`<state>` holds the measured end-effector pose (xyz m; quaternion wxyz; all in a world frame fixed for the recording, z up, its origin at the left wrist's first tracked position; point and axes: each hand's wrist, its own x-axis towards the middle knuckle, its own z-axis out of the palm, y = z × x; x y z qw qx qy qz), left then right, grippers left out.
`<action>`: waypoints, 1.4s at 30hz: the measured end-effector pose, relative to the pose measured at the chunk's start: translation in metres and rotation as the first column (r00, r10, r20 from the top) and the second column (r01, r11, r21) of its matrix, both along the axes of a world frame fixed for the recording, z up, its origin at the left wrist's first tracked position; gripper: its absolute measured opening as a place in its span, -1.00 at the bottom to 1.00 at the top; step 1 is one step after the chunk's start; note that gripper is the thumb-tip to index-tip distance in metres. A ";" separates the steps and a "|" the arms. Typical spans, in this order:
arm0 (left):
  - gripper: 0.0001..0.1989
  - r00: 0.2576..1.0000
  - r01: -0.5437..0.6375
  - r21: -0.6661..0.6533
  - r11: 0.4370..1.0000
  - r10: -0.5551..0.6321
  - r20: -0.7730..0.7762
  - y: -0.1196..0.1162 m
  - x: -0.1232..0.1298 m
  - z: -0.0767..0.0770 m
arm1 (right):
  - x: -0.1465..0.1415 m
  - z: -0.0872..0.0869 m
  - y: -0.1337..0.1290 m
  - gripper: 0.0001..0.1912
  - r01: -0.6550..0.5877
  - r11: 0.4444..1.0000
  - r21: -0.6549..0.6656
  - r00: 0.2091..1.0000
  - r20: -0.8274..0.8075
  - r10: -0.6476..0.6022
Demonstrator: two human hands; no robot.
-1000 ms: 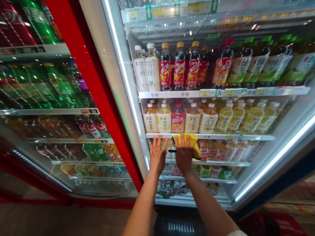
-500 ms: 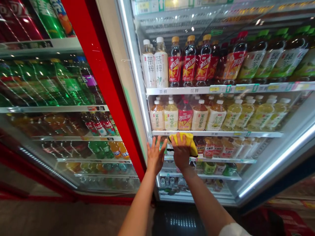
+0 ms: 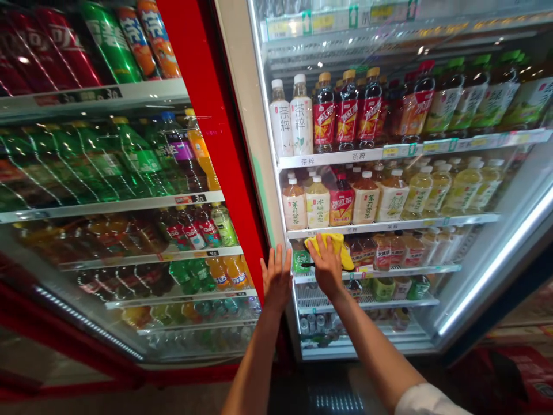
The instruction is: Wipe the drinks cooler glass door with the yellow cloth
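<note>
My right hand (image 3: 327,268) lies spread over a yellow cloth (image 3: 345,253), pressing it against the glass door in front of the lit drink shelves. The cloth has a dark edge and sticks out to the right of my fingers. To its left, my left hand (image 3: 277,276) has its fingers apart and holds nothing; it rests at the pale door frame (image 3: 254,155) beside the red one. Behind the cloth run a shelf edge (image 3: 389,226) and rows of bottled tea (image 3: 365,199).
On the left stands a red-framed cooler (image 3: 224,144) with soda cans (image 3: 108,43) and green bottles (image 3: 140,153). A bright light strip (image 3: 496,259) slants down the right side of the lit cooler. Something red (image 3: 518,374) is at the lower right.
The view has shifted, showing more of the red-framed cooler. My left hand has moved left against the glass, onto the door frame. The cloth stays under my right hand, near the same shelf.
</note>
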<state>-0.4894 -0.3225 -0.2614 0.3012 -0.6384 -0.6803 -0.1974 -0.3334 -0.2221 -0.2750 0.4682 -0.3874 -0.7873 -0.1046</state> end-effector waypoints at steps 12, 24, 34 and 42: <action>-0.25 0.999 0.021 -0.064 0.998 -0.023 -0.031 -0.013 -0.024 -0.002 | -0.044 0.001 -0.015 -0.20 -0.042 0.999 0.016 0.997 0.067 0.040; -0.38 1.000 0.014 0.103 0.995 -0.011 -0.028 -0.027 -0.023 -0.010 | -0.056 0.009 -0.007 -0.49 -0.230 0.949 0.217 0.970 0.124 0.207; -0.32 1.000 -0.006 0.109 0.994 0.005 0.007 -0.042 -0.023 -0.014 | -0.059 0.009 -0.004 -0.49 -0.251 0.945 0.208 0.955 0.212 0.207; -0.36 1.000 -0.010 0.090 0.996 0.012 -0.020 -0.045 -0.020 -0.030 | -0.047 -0.066 -0.030 -0.47 -0.309 0.942 0.128 0.914 0.312 0.258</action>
